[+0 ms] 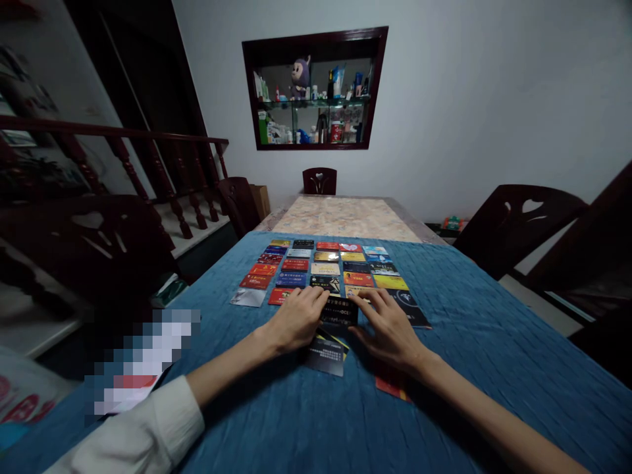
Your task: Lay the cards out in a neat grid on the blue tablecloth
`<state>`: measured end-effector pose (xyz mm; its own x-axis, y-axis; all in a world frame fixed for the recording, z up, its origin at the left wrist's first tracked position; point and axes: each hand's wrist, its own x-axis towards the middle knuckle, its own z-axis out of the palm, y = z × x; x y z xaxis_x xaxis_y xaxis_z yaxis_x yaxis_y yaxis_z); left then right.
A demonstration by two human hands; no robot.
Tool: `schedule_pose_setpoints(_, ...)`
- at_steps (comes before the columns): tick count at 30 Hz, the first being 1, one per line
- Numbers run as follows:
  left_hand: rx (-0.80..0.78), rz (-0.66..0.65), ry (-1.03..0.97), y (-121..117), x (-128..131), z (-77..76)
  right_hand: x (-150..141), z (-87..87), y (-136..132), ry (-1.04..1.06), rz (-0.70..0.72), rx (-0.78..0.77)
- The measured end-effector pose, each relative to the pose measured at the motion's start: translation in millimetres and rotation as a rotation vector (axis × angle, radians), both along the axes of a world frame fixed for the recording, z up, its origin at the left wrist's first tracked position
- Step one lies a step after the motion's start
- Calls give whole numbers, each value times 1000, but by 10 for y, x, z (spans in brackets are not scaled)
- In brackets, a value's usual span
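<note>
Blue-clothed worktop [444, 368]: both hands, left hand [296, 319] and right hand [388, 329], fingers loose, pressing a black card [338, 311] into the card grid [316, 266]. Next it probably wants squaring up.

head view, forward and down, close

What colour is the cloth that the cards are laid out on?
The cloth is blue with a crinkled texture, seen best in the head view.

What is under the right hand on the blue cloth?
A red-orange card pokes out from beneath the right hand and wrist, flat on the blue tablecloth. Only its lower edge shows; its face, and any further cards beneath the palm, are covered.
</note>
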<state>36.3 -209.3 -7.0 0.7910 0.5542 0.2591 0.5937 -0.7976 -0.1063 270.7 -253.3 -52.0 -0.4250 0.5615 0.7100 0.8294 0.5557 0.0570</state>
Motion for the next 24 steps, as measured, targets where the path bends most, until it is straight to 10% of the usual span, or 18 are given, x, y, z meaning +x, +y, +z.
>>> schedule_pose_setpoints(24, 68, 132, 154, 960, -140, 353, -155, 420, 1246, -189, 34, -154)
